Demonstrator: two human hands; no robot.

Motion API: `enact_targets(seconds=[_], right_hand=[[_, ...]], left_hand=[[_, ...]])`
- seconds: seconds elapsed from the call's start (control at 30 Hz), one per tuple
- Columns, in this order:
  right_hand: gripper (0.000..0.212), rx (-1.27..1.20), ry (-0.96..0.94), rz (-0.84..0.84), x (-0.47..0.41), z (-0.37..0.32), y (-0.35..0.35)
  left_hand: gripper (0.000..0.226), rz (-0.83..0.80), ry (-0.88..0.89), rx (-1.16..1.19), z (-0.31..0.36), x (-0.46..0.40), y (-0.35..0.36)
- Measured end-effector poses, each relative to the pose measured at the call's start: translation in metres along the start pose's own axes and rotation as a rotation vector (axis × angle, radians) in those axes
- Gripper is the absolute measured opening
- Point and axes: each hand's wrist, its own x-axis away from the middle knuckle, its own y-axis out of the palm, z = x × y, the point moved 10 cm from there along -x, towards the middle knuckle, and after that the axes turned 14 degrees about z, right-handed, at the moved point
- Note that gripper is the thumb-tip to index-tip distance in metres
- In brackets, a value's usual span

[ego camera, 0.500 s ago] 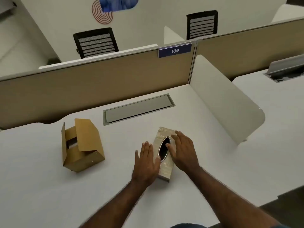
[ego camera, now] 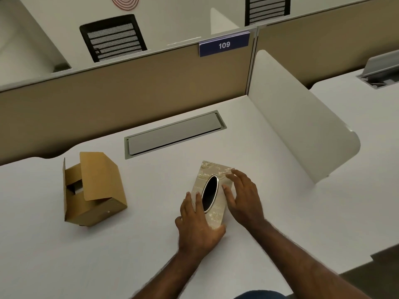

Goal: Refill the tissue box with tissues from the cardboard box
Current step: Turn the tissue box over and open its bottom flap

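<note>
White desk [ego camera: 248, 134] fills the view, fenced at the back by a tan partition [ego camera: 129, 91] carrying a blue sign [ego camera: 224, 45] that reads 109, with a white divider [ego camera: 298, 126] on the right and a grey cable hatch [ego camera: 174, 133] set into the top. On the desk, right of centre, lies the tissue box [ego camera: 216, 216], pale and patterned, its dark oval opening facing up. Left hand [ego camera: 197, 225] lies flat over the box's near left corner, fingers straight and together, gripping nothing. Right hand [ego camera: 243, 199] rests on the box's right edge with fingers spread and loosely curved, touching but not clasping it. Well apart to the left stands the cardboard box [ego camera: 95, 190], flaps open; its contents are too dim to tell.
</note>
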Motion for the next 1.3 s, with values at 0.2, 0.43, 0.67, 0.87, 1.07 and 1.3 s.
enact_targets(seconds=[0.2,0.43,0.67,0.87,1.07,1.3], right_hand=[[0.032,-0.080,0.058,0.011,0.007,0.014,-0.009],[0.024,-0.215,0.337,0.007,0.016,0.041,-0.005],[0.010,-0.407,0.653,-0.090,0.033,0.055,0.024],[0.011,-0.633,0.890,-0.129,0.043,0.062,0.040],[0.013,-0.813,1.000,-0.212,0.049,0.059,0.050],[0.010,-0.731,1.009,-0.256,0.048,0.065,0.051]], left_hand=[[0.117,0.013,-0.042,0.086,-0.008,-0.005,-0.005],[0.112,-0.006,-0.106,0.271,-0.018,-0.018,-0.005],[0.109,-0.064,-0.135,0.417,-0.026,-0.028,-0.006],[0.111,-0.094,-0.146,0.489,-0.030,-0.031,-0.009],[0.109,-0.093,-0.138,0.556,-0.033,-0.033,-0.009],[0.103,-0.088,-0.096,0.570,-0.032,-0.035,-0.009]])
